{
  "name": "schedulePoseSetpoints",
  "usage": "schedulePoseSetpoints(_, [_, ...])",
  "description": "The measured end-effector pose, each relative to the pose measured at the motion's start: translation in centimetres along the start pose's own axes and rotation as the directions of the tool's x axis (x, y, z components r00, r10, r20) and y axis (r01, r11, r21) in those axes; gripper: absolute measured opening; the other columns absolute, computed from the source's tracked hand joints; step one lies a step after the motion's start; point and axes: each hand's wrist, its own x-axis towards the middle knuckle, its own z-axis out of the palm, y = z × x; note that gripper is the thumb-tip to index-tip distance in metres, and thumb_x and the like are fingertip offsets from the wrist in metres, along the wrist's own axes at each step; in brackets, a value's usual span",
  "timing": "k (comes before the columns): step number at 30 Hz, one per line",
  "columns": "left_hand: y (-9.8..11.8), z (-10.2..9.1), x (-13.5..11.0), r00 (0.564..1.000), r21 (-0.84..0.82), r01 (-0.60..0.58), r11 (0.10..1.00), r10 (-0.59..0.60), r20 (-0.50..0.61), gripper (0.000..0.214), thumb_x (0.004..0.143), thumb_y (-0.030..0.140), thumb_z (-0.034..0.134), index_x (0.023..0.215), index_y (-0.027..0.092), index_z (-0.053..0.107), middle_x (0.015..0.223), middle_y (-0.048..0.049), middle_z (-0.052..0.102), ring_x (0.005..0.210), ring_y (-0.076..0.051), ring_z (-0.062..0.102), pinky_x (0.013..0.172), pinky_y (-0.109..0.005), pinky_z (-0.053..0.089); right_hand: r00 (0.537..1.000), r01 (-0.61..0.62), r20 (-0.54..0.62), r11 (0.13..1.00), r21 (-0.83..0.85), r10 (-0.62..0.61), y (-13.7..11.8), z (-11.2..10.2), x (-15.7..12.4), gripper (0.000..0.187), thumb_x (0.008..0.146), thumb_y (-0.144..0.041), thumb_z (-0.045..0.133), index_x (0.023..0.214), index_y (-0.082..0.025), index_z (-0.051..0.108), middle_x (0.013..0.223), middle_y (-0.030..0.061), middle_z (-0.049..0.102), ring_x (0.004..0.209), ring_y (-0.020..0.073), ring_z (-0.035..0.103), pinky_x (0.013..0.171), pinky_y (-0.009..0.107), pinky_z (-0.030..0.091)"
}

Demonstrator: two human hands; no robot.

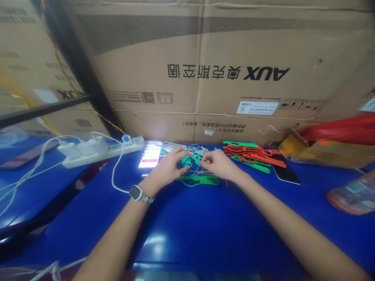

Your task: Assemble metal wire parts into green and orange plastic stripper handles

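My left hand (170, 167), with a watch (135, 192) on its wrist, is over the blue table (187, 226). Its thumb and fingers are apart around a small heap of teal pieces (186, 160); whether they touch any is unclear. Just right of that heap, my right hand (220, 164) is closed in a pinch, and what lies between its fingertips is too small to make out. Thin white strings (197, 150) are tangled behind the teal pieces. Nearest me, below both hands, lies a flat green plastic piece (202, 180).
Orange and green plastic pieces (253, 154) are piled at right, partly over a dark phone (285, 172). A lit phone (149, 155) and a power strip (99, 153) with plugs lie left. A jar (353, 194) and an open carton (319, 153) stand right. A large cardboard box (205, 89) backs the table.
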Motion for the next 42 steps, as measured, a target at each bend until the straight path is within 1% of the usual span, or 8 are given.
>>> schedulePoseSetpoints(2, [0.9,0.3,0.1,0.997,-0.030,-0.080,0.996,0.080,-0.021,0.033,0.086,0.025,0.068,0.118,0.021,0.062,0.124,-0.0085,0.058,0.115,-0.023,0.057,0.101,-0.039,0.045,0.999,0.029,0.021,0.961,0.276,-0.036,0.4,-0.3,-1.2,0.025,0.084,-0.037,0.062,0.071,-0.017,0.065,0.056,-0.0025,0.056,0.052,0.0106,0.048,0.050,0.024,0.033])
schedulePoseSetpoints(5, [1.8,0.6,0.2,0.992,-0.037,-0.126,0.991,0.126,0.007,0.021,0.091,0.027,0.063,0.111,0.021,0.066,0.111,-0.0069,0.064,0.105,-0.021,0.060,0.094,-0.037,0.048,0.997,0.024,0.046,0.848,0.529,-0.057,1.1,0.1,-2.7,0.036,0.081,-0.052,0.065,0.076,-0.016,0.065,0.053,-0.0051,0.050,0.049,0.0087,0.043,0.049,0.022,0.033])
schedulePoseSetpoints(11, [1.8,1.0,0.2,0.997,-0.094,-0.057,0.994,0.061,0.047,0.014,0.091,0.030,0.065,0.099,0.019,0.069,0.087,-0.0023,0.067,0.080,-0.016,0.061,0.074,-0.029,0.048,0.999,0.034,-0.022,0.746,0.665,-0.026,1.6,1.5,-3.6,0.042,0.081,-0.060,0.064,0.076,-0.018,0.061,0.054,-0.0051,0.051,0.046,0.0080,0.040,0.045,0.022,0.032])
schedulePoseSetpoints(16, [2.1,1.4,0.1,0.998,-0.179,0.019,0.984,-0.010,0.055,0.021,0.092,0.033,0.062,0.108,0.020,0.067,0.090,-0.0027,0.069,0.079,-0.015,0.061,0.074,-0.029,0.050,0.973,0.168,-0.224,0.838,0.519,-0.057,0.8,1.7,-4.1,0.029,0.084,-0.047,0.065,0.091,-0.019,0.066,0.072,-0.0002,0.062,0.063,0.0122,0.054,0.059,0.024,0.044])
schedulePoseSetpoints(22, [2.4,2.1,0.0,0.998,-0.284,0.058,0.957,-0.063,-0.007,0.032,0.092,0.030,0.061,0.122,0.019,0.058,0.088,-0.0019,0.067,0.078,-0.014,0.062,0.073,-0.027,0.052,0.959,0.168,-0.280,0.896,0.411,-0.052,1.3,2.0,-4.2,0.023,0.088,-0.041,0.062,0.089,-0.019,0.067,0.076,0.0015,0.066,0.067,0.0142,0.057,0.059,0.024,0.042])
schedulePoseSetpoints(33, [2.4,1.1,0.1,0.988,0.089,-0.150,0.985,0.146,0.048,0.016,0.093,0.027,0.061,0.105,0.021,0.069,0.107,-0.0082,0.062,0.102,-0.023,0.059,0.089,-0.038,0.050,0.936,0.145,-0.342,0.976,0.160,-0.083,0.5,2.5,-4.5,0.027,0.093,-0.037,0.054,0.075,-0.020,0.066,0.064,-0.0013,0.060,0.059,0.0128,0.053,0.058,0.024,0.037])
schedulePoseSetpoints(37, [2.5,0.9,0.1,0.995,0.015,-0.064,0.998,0.063,0.080,0.022,0.093,0.025,0.059,0.114,0.022,0.067,0.097,-0.0054,0.067,0.086,-0.019,0.062,0.080,-0.033,0.050,0.945,0.166,-0.304,0.977,0.135,-0.118,0.4,2.3,-4.5,0.025,0.095,-0.037,0.051,0.085,-0.021,0.067,0.072,-0.0005,0.065,0.063,0.0132,0.056,0.061,0.025,0.040])
schedulePoseSetpoints(42, [1.5,0.3,-0.1,0.989,-0.193,0.093,0.977,-0.067,0.135,0.024,0.093,0.027,0.059,0.115,0.021,0.065,0.091,-0.0030,0.070,0.074,-0.015,0.062,0.070,-0.028,0.050,0.955,0.255,-0.126,0.959,-0.122,-0.270,0.7,2.2,-4.8,0.007,0.086,-0.027,0.064,0.090,-0.023,0.069,0.087,0.0026,0.068,0.091,0.0206,0.057,0.074,0.030,0.041])
